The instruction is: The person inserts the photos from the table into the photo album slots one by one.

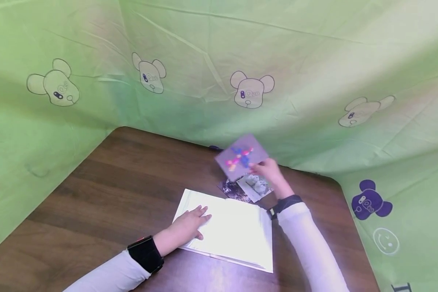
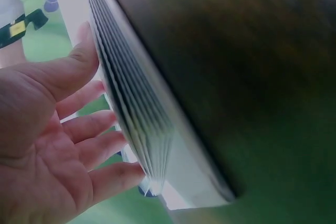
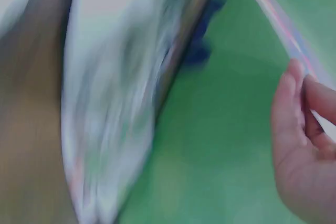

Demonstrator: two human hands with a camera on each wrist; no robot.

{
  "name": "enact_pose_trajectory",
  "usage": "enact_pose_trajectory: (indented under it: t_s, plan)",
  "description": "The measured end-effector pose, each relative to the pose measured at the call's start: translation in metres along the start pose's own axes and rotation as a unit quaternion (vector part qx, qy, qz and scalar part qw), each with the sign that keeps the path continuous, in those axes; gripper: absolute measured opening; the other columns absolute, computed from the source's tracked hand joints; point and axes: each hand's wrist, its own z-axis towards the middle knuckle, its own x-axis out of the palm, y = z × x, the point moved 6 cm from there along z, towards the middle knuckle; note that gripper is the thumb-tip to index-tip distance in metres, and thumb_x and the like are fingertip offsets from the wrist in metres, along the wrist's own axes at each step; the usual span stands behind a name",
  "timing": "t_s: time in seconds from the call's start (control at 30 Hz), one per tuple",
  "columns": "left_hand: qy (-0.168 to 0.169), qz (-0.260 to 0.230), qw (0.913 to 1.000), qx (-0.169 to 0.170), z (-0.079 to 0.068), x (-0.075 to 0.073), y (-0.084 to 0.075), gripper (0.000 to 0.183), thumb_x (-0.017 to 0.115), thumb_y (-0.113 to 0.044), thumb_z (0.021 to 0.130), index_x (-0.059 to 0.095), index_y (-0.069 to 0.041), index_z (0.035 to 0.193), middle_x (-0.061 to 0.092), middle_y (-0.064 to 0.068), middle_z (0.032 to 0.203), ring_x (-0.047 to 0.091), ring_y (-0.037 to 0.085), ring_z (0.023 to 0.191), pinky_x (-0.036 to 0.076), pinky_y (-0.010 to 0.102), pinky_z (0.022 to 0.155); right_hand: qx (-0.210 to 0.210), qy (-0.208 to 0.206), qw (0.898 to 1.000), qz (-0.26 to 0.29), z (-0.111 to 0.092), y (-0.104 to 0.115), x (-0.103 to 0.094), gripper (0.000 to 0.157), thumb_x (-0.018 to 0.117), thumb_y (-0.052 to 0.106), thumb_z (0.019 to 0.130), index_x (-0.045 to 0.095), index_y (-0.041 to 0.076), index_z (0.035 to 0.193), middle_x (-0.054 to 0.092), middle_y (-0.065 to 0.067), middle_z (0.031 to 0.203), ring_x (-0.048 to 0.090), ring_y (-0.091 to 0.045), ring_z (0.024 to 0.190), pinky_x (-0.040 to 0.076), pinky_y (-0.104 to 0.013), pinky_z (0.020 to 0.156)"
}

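Note:
My right hand (image 1: pixel 268 172) pinches a picture card (image 1: pixel 242 156) by its lower right edge, raised over the far side of the table. The card has a purple-grey ground with a blurred pink and blue figure; in the right wrist view it shows nearly edge-on. Below it lie a dark photo (image 1: pixel 235 190) and a pale grey photo (image 1: pixel 256 187), overlapping. My left hand (image 1: pixel 187 225) rests with spread fingers on the left side of a white book (image 1: pixel 237 231), its page washed out by glare. In the left wrist view the book's several thick leaves (image 2: pixel 123 87) show beside the thumb.
The brown wooden table (image 1: pixel 106 194) has rounded far corners. Green cloth (image 1: pixel 197 109) with printed bear heads hangs along its far and side edges. A black band (image 1: pixel 146 253) is on the left wrist, and another dark band (image 1: pixel 284 206) on the right.

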Motion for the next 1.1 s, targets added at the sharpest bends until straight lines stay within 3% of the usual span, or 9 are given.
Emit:
enact_pose_trajectory:
  t_s: [0.03, 0.1, 0.17, 0.27, 0.37, 0.67, 0.93, 1.1]
  plan:
    - [-0.002, 0.0, 1.0, -0.001, 0.0, 0.0, 0.0, 0.067, 0.082, -0.023, 0.076, 0.064, -0.005, 0.137, 0.054, 0.02, 0.153, 0.052, 0.038, 0.142, 0.049, 0.06, 0.107, 0.01, 0.019, 0.998, 0.051, 0.0, 0.002, 0.014, 0.034, 0.065, 0.007, 0.097, 0.06, -0.013, 0.125, 0.076, -0.023, 0.1, 0.076, -0.019, 0.082, 0.063, -0.037, 0.087]
    - [-0.005, 0.0, 1.0, -0.001, 0.001, -0.001, -0.001, 0.066, 0.083, -0.023, 0.075, 0.065, -0.005, 0.137, 0.055, 0.019, 0.152, 0.052, 0.037, 0.142, 0.05, 0.061, 0.107, 0.049, 0.06, 0.986, 0.149, 0.0, 0.002, 0.046, 0.038, 0.064, 0.002, 0.097, 0.056, -0.013, 0.131, 0.078, -0.016, 0.096, 0.076, -0.015, 0.083, 0.062, -0.037, 0.091]
    - [-0.006, 0.0, 1.0, 0.0, 0.001, -0.001, -0.001, 0.066, 0.083, -0.023, 0.076, 0.064, -0.005, 0.137, 0.055, 0.019, 0.152, 0.052, 0.037, 0.142, 0.05, 0.061, 0.106, 0.085, 0.078, 0.973, 0.202, 0.001, -0.001, 0.072, 0.034, 0.062, 0.0, 0.098, 0.057, -0.015, 0.129, 0.078, -0.008, 0.086, 0.075, -0.01, 0.077, 0.062, -0.032, 0.088]
    - [-0.005, 0.0, 1.0, 0.003, 0.002, -0.001, -0.003, 0.065, 0.083, -0.023, 0.077, 0.065, -0.006, 0.137, 0.055, 0.019, 0.152, 0.052, 0.036, 0.142, 0.05, 0.062, 0.105, 0.123, 0.065, 0.957, 0.256, 0.003, -0.01, 0.095, 0.029, 0.057, -0.002, 0.1, 0.058, -0.018, 0.124, 0.073, 0.001, 0.077, 0.073, -0.006, 0.071, 0.062, -0.021, 0.077]
    - [-0.002, 0.009, 1.0, 0.002, 0.003, 0.002, -0.003, 0.066, 0.084, -0.025, 0.077, 0.065, -0.007, 0.137, 0.055, 0.018, 0.152, 0.053, 0.035, 0.142, 0.051, 0.06, 0.105, 0.143, 0.059, 0.949, 0.275, 0.004, -0.017, 0.106, 0.028, 0.054, -0.001, 0.102, 0.058, -0.019, 0.123, 0.073, 0.0, 0.076, 0.073, -0.006, 0.071, 0.061, -0.017, 0.072]
    - [0.001, 0.024, 0.9997, -0.01, 0.001, 0.003, 0.003, 0.065, 0.084, -0.027, 0.077, 0.065, -0.009, 0.137, 0.056, 0.015, 0.152, 0.053, 0.033, 0.142, 0.051, 0.058, 0.106, 0.146, 0.102, 0.949, 0.259, 0.005, -0.02, 0.115, 0.022, 0.056, -0.002, 0.101, 0.061, -0.015, 0.118, 0.072, 0.001, 0.073, 0.072, -0.006, 0.07, 0.061, -0.017, 0.071]
    - [-0.009, 0.019, 0.9997, -0.007, 0.001, 0.003, 0.003, 0.066, 0.085, -0.026, 0.075, 0.066, -0.009, 0.136, 0.057, 0.016, 0.151, 0.053, 0.034, 0.142, 0.052, 0.059, 0.105, 0.166, 0.159, 0.957, 0.178, 0.004, -0.027, 0.103, 0.009, 0.057, -0.002, 0.1, 0.065, -0.005, 0.097, 0.073, -0.003, 0.071, 0.072, -0.008, 0.068, 0.061, -0.019, 0.069]
    - [-0.019, 0.018, 0.9997, -0.001, -0.001, 0.004, 0.003, 0.065, 0.085, -0.025, 0.075, 0.066, -0.008, 0.135, 0.057, 0.018, 0.15, 0.053, 0.035, 0.141, 0.052, 0.059, 0.104, 0.16, 0.186, 0.962, 0.117, 0.007, -0.028, 0.095, 0.003, 0.059, -0.005, 0.098, 0.061, -0.007, 0.099, 0.072, -0.006, 0.074, 0.072, -0.009, 0.067, 0.062, -0.02, 0.068]
